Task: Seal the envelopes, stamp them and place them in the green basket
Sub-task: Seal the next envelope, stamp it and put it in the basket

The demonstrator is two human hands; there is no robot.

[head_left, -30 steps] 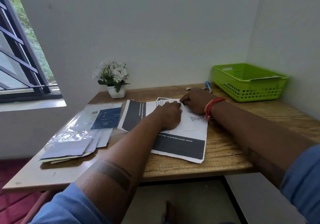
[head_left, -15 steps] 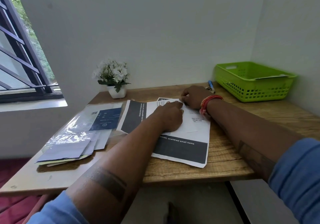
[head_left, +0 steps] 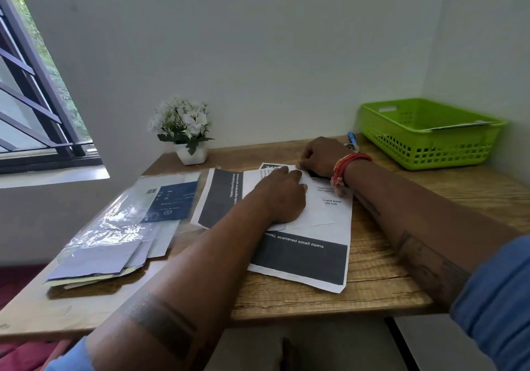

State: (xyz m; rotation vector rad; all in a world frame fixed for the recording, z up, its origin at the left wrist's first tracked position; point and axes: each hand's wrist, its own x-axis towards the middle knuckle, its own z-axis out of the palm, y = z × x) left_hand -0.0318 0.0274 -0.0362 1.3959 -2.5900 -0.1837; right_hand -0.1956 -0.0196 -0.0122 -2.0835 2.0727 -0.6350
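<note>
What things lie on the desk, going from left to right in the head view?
Stack of envelopes → plastic sleeve → flower pot → left hand → right hand → blue pen → green basket.

basket (head_left: 430,134) far right on table (head_left: 401,270) | plastic sleeves (head_left: 120,227) left | printed sheet (head_left: 301,256) centre | flowerpot (head_left: 190,154) behind

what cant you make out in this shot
- Head view: the envelope is mostly covered by the left hand; sealed or not is unclear.
- What the right hand pinches is hidden by its fingers.
- The green basket floor is hidden behind its near wall.
- The blue pen is partly hidden behind the right hand.
</note>
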